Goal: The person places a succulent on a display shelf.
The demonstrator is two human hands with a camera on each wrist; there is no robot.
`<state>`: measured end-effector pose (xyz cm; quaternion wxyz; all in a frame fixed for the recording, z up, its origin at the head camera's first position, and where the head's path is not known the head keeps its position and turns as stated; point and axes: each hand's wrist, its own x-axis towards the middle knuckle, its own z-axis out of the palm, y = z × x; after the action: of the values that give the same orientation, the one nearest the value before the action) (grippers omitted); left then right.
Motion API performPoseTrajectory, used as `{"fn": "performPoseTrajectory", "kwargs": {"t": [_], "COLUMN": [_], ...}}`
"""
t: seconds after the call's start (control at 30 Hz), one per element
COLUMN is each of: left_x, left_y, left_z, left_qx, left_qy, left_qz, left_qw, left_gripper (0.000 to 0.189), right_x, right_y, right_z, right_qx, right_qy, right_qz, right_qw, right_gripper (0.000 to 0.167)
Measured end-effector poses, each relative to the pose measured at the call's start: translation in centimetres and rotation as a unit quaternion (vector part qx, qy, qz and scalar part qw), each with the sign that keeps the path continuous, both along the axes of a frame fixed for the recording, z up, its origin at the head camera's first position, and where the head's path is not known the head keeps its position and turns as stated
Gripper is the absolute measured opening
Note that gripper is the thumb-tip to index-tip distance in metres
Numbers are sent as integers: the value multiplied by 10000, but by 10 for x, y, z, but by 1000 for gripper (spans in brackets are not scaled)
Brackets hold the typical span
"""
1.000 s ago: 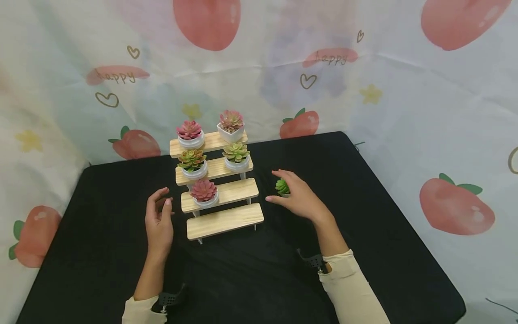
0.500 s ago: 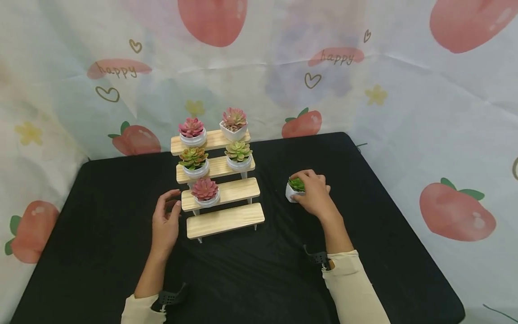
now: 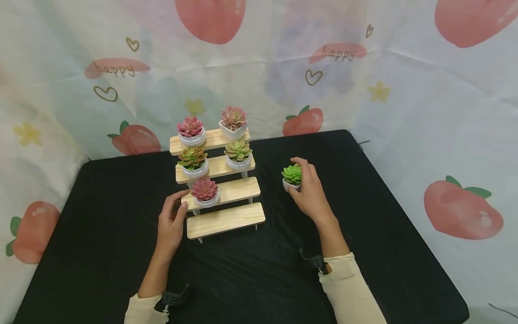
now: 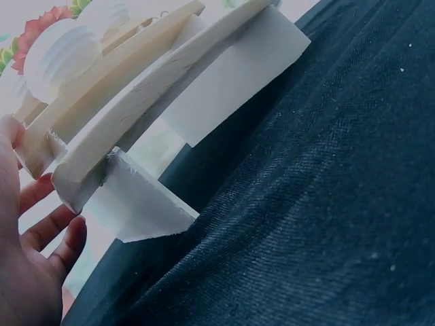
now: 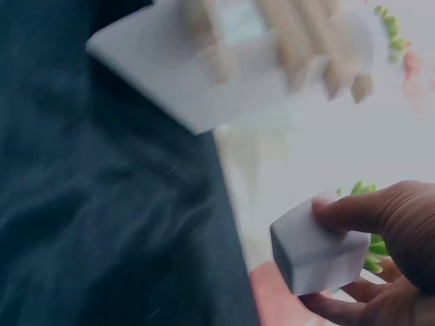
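Observation:
A small green succulent (image 3: 292, 173) in a white angular pot is in my right hand (image 3: 312, 196), to the right of the stand. The right wrist view shows my thumb on one side of the white pot (image 5: 319, 250) and fingers under and behind it, with the pot off the black cloth. My left hand (image 3: 170, 227) is at the left end of the tiered wooden stand (image 3: 225, 220). In the left wrist view, its fingers (image 4: 51, 227) rest loosely against the board ends, not wrapped around them.
Two pink-red potted succulents (image 3: 191, 130) (image 3: 205, 191), a pale pink one (image 3: 233, 121) and two greenish ones (image 3: 193, 161) (image 3: 238, 154) stand on the upper three boards. The bottom board bears no pot. Black cloth (image 3: 251, 279) covers the table; a printed curtain (image 3: 259, 81) hangs behind.
My right hand has closed around the green succulent's pot and lifted it, shifting slightly away and left. My left hand has moved right, up to the stand's left end.

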<state>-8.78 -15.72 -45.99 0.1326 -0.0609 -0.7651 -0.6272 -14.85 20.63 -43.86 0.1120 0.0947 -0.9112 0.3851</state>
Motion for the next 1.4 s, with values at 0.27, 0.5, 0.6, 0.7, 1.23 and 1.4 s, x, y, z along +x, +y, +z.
{"fn": "performPoseTrajectory", "kwargs": {"t": [0.27,0.5,0.6,0.7,1.23,1.4], "left_x": [0,0,0,0,3,1], "left_y": [0,0,0,1,1,0], "left_z": [-1,-3,-4,-4,-2,-3], "left_qx": [39,98,99,93,116,150], "left_qy": [-17,-20,25,25,-90,-63], "left_qz": [-10,-9,-9,-8,70,25], "left_qw": [10000,9999,9999,10000,9999,9999], "left_gripper": [33,33,34,34,34,34], "right_x": [10,17,19,21,26,28], "right_y": [-19,-31,-37,-43,-75,-83], "right_z": [31,37,36,36,38,38], "right_qx": [-229,-483,-638,-756,-858,-750], "right_qy": [487,587,635,668,640,675], "right_qz": [-19,126,179,175,736,865], "right_qw": [9985,9970,9958,9947,9915,9911], "right_gripper": [82,81,82,84,81,76]}}
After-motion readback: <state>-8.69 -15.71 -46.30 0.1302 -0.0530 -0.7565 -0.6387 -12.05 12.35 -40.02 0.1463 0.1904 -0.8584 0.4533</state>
